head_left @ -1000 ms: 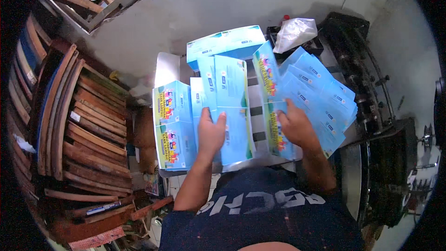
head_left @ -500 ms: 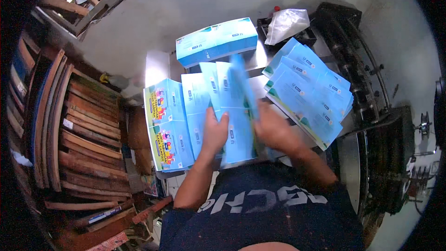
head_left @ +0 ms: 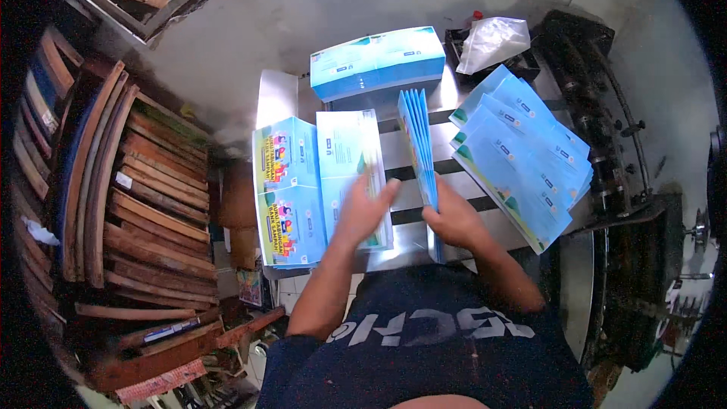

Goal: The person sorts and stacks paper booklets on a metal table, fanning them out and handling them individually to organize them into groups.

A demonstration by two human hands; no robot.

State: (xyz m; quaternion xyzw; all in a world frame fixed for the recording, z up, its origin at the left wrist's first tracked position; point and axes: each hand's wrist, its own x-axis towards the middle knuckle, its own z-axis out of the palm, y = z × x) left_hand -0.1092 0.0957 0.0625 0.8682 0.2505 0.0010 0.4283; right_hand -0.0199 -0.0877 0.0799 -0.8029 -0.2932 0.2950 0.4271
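Observation:
My right hand [head_left: 454, 218] grips a thin bundle of light blue printed sheets [head_left: 418, 142], held on edge above the metal table [head_left: 447, 167]. My left hand [head_left: 362, 210] lies flat, fingers spread, on a stack of light blue sheets [head_left: 345, 153] lying on the table. Left of that stack sits a stack with colourful cartoon covers [head_left: 286, 189]. A fanned pile of blue sheets [head_left: 522, 153] lies to the right of my right hand. A thick blue stack [head_left: 377, 62] rests at the far side of the table.
A clear plastic bag [head_left: 494, 39] lies at the back right beside dark machinery [head_left: 606, 113]. Stacked curved wooden slats [head_left: 113, 189] fill the left side. Grey concrete floor [head_left: 303, 7] lies beyond the table.
My right hand has lifted a bundle of blue sheets off the middle and stood it on edge. My left hand has stayed on the middle stack, which now shows uncovered.

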